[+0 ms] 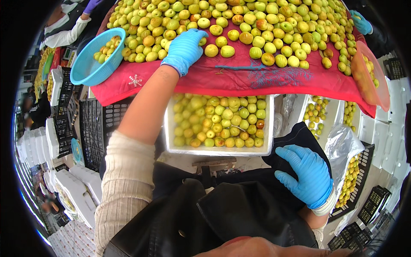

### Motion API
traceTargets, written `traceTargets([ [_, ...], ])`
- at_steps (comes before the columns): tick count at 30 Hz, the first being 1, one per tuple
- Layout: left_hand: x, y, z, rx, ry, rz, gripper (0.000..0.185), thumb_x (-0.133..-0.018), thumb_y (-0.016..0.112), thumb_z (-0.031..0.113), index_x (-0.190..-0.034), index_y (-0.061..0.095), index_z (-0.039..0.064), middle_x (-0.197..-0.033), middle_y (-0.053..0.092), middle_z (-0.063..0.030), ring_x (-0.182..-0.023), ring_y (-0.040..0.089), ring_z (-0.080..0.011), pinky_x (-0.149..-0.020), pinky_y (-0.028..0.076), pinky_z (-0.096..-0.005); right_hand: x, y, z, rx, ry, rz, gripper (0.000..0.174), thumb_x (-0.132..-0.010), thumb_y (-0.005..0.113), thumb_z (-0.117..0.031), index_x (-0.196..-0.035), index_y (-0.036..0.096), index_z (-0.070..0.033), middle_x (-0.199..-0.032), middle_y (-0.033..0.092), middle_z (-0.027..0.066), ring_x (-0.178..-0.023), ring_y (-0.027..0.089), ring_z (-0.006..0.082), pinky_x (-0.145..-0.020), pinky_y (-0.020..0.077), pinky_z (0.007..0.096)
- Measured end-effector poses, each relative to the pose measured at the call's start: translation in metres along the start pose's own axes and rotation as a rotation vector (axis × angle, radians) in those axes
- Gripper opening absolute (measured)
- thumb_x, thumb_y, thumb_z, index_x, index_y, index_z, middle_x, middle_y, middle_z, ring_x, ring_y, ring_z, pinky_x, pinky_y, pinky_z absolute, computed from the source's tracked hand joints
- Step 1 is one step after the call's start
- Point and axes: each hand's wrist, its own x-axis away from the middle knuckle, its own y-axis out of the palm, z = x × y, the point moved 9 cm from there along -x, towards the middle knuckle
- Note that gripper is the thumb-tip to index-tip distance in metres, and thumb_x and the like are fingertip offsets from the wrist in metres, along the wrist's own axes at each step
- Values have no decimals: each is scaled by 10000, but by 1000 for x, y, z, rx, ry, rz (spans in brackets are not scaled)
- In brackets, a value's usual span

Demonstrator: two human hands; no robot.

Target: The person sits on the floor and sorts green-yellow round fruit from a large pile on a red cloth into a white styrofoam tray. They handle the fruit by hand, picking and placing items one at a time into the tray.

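Yellow-green jujube fruits (227, 51) with brown patches lie heaped on a red cloth (205, 75). My left hand (184, 49), in a blue glove, reaches onto the front edge of the heap, palm down. Its fingers touch or lie over a green fruit at their tips; whether they grip it cannot be told. Below the cloth's edge stands a white foam box (219, 152) filled with similar fruits. My right hand (305, 175), also gloved in blue, rests over my dark-clothed thigh, fingers slightly spread and holding nothing visible.
A blue plastic basket (91, 70) with some fruits tilts at the cloth's left edge; a pinkish-orange one (369, 80) sits at the right. Black crates (91, 131) stand left. Another person's blue-gloved hand (361, 22) is at the far right, and a purple-gloved one (92, 6) at the upper left.
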Motion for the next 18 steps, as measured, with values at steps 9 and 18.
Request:
traceTargets([
  [9, -14, 9, 68, 132, 124, -39, 376, -947, 574, 437, -1195, 713, 192, -1137, 686, -110, -1030, 680, -316, -873, 545, -475, -4, 0, -2, 16, -9, 7, 476, -842, 770, -294, -1256, 644, -95, -1139, 665, 106, -968, 644, 329, -818, 523, 420],
  [18, -10, 25, 97, 28, 343, -165, 431, -842, 729, 536, -1074, 725, 172, -1121, 651, -132, -1046, 645, -346, -863, 536, -486, -2, 3, -2, -7, 2, -2, 489, -818, 789, -263, -1251, 637, -95, -1143, 661, 114, -979, 641, 343, -825, 530, 429],
])
